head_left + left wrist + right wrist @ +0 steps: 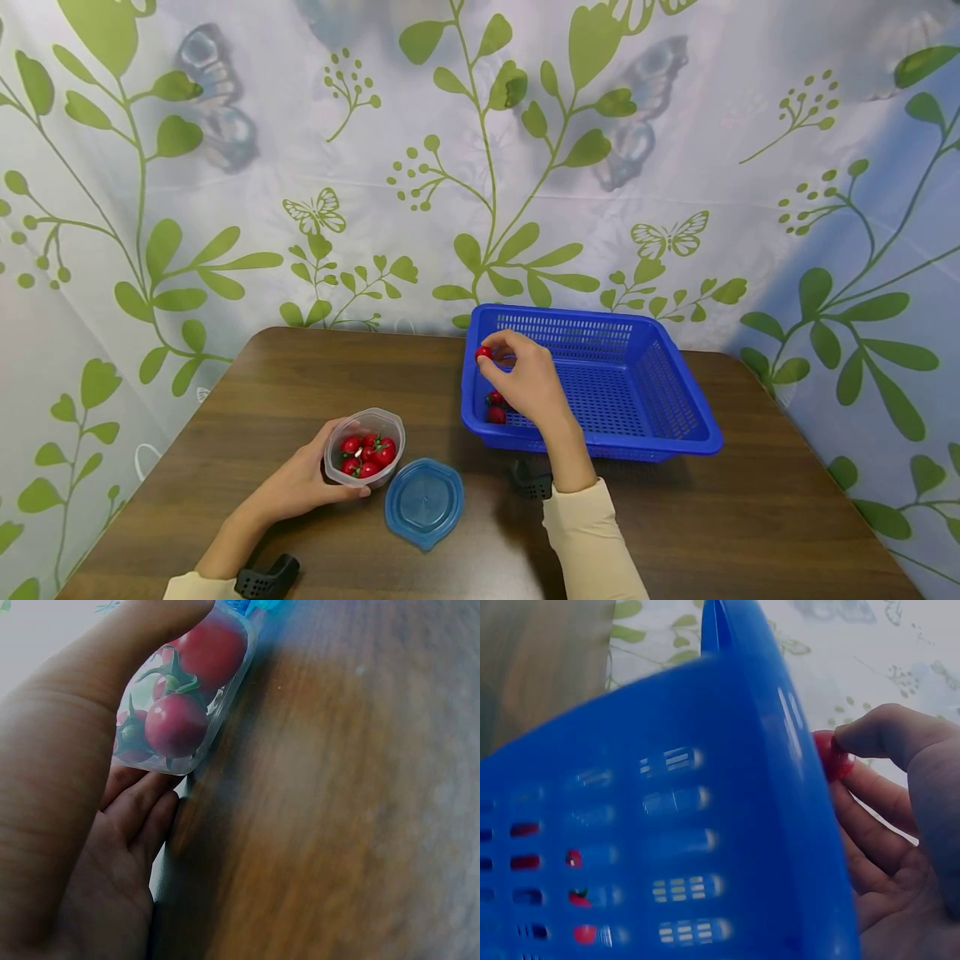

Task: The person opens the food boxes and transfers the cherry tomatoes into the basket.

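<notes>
Between thumb and fingers my right hand [527, 375] pinches a red cherry tomato [483, 353], held over the left side of a blue perforated basket [675, 392]. Two or so more tomatoes [496, 414] lie in the basket's left end, below that hand. On the left, my left hand [303, 479] grips a clear plastic container [396, 427], fingers behind it and thumb at its near side. Several cherry tomatoes [176, 726] with green stems sit in the container. In the right wrist view, the basket wall [727, 750] partly covers the pinched tomato [832, 756].
A blue lid [425, 502] lies on the brown wooden table [300, 375], just right of the container. Behind the table hangs a cloth [360, 167] printed with leaves and butterflies. The basket's raised rim [480, 433] stands between the lid and the basket's inside.
</notes>
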`<control>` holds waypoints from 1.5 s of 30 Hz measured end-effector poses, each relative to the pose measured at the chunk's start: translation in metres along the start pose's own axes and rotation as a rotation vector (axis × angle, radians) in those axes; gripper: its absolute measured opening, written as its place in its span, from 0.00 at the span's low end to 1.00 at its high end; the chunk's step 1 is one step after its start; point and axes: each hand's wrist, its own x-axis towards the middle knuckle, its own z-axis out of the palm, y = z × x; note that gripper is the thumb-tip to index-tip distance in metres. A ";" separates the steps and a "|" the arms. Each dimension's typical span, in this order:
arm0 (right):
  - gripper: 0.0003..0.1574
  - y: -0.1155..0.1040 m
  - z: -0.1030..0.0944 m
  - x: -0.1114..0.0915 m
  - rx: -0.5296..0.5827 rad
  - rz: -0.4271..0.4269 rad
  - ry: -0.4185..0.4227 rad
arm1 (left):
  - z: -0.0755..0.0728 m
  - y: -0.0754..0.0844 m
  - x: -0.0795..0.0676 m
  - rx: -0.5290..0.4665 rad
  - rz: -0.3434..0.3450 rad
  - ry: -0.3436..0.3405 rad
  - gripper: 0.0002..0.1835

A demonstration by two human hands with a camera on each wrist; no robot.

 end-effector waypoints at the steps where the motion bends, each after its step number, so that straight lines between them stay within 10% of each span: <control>1: 0.10 0.001 -0.002 0.000 0.000 0.005 0.002 | 0.000 0.000 0.000 0.002 -0.001 0.001 0.54; 45: 0.14 0.045 -0.042 -0.006 -0.130 0.226 -0.039 | 0.000 -0.001 0.000 -0.007 0.014 0.004 0.53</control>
